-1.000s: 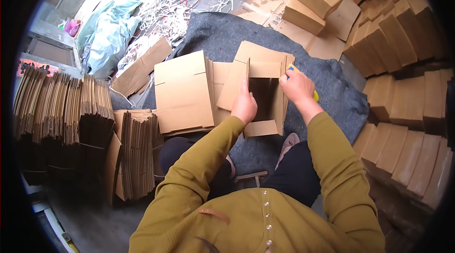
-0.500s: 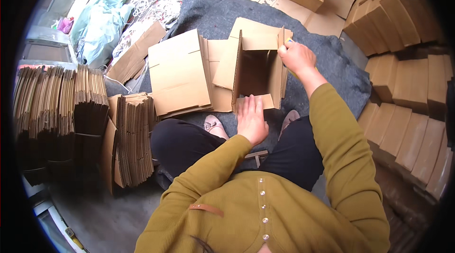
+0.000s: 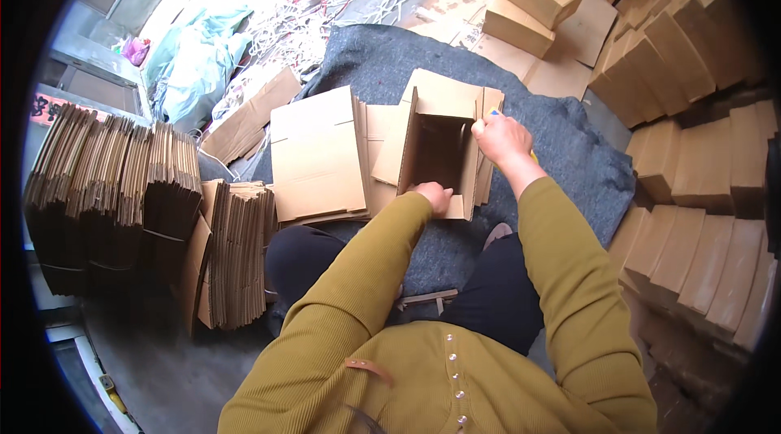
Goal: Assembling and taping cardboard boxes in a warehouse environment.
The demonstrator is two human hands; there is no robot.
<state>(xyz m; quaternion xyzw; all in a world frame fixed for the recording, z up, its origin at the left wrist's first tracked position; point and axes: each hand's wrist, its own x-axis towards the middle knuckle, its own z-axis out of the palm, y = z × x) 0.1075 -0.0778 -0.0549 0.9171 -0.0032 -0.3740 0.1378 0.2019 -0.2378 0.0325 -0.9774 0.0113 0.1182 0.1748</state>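
An open cardboard box stands in front of me with its dark inside facing up. At its near edge, my left hand is closed over the small flap, fingers bent down toward the opening and partly hidden. My right hand is by the far right edge, closed around a slim yellow tool. A blue tip shows at the top of that fist; the rest of the tool is hidden. Flattened cartons lie overlapping just left of the box.
A grey blanket covers the floor beneath the work. Bundles of flattened cardboard stand at the left. Folded boxes are stacked along the right. Farther off lie tangled white straps and a pale plastic bag.
My left hand has gone from lying flat on the near flap to bending over it toward the inside. My right hand stays at the far right edge. The whole view has shifted slightly.
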